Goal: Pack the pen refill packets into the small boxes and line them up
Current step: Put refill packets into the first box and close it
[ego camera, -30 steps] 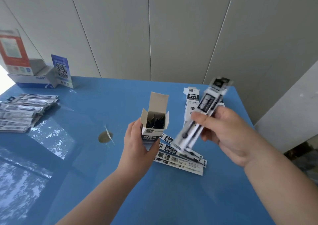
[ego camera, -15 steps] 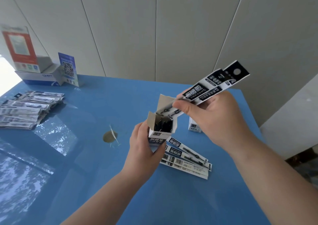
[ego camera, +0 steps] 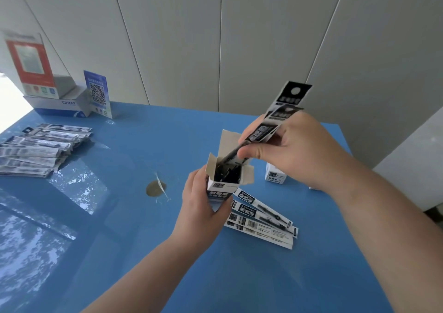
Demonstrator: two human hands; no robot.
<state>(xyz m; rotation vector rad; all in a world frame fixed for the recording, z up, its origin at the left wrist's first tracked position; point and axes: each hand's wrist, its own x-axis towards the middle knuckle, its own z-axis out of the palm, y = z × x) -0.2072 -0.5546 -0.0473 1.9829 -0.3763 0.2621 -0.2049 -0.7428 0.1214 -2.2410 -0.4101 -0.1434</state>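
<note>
Refill packet (ego camera: 275,123) pinched in my right hand (ego camera: 304,149), tip entering the open box (ego camera: 227,176) my left hand (ego camera: 201,207) grips; roughly four packets (ego camera: 266,219) lie below, one closed box (ego camera: 275,175) behind.

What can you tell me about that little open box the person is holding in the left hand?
The small box is a slim carton that looks like thin cardboard, white and dark printed outside, plain brown inside. Its top is open, with the lid flap standing up at the back and side flaps spread. It is held roughly upright above the blue table, gripped around its lower part by the left hand. Dark contents already fill it, and the right hand is pushing the lower end of a refill packet into its mouth.
</note>
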